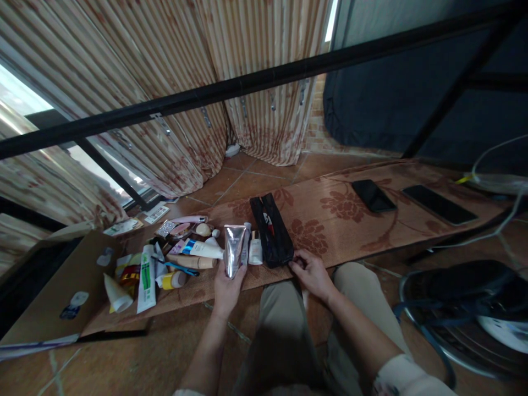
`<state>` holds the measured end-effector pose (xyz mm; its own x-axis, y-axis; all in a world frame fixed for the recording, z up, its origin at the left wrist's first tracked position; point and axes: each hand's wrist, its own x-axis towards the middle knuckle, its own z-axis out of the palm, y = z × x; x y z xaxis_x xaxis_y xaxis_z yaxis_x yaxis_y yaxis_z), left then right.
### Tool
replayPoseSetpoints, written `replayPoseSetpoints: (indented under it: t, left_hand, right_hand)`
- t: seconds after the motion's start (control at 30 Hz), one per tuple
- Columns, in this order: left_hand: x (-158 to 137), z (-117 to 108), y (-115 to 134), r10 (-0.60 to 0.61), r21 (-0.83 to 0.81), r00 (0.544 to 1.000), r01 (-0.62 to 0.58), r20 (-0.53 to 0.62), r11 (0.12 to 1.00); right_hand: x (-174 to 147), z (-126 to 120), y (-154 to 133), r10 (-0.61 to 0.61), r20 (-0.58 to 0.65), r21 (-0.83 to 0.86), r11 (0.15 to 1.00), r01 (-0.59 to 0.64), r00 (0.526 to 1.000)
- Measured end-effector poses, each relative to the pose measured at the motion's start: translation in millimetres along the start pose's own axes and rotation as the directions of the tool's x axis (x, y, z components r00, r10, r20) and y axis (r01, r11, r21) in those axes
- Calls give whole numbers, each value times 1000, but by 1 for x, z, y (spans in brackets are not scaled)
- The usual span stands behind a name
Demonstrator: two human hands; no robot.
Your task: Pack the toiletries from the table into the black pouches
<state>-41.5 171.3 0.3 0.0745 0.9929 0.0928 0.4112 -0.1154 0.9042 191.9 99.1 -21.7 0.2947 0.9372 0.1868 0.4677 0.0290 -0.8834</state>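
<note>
My left hand [230, 286] is closed round the lower end of a shiny silver-pink squeeze tube [234, 248], which points away from me. My right hand [310, 272] pinches the near right corner of a black zip pouch [281, 239]. The pouch lies on the cloth-covered bench with its top parted, and something red and white shows inside. Between tube and pouch is a small bottle [256, 250] with a pale body. Left of the tube are a white and blue tube [203, 248], a beige tube [192, 262] and blue-handled scissors [181, 268].
More toiletries, including a white and green tube [146, 279] and a cream cone-shaped tube [117, 294], crowd the bench's left end beside a cardboard box [53, 291]. Two phones, one black [373, 196] and one dark [439, 204], lie rightward. A black rail [247, 83] crosses beyond the bench.
</note>
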Motion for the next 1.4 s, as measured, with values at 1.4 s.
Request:
replayPoseSetpoints:
  t: [1.4]
  left_hand:
    - [-3,-3,-4,40,-8,997,-39,69,999]
  right_hand:
    - [-1,2,3,14,10,28,1000,-14,1000]
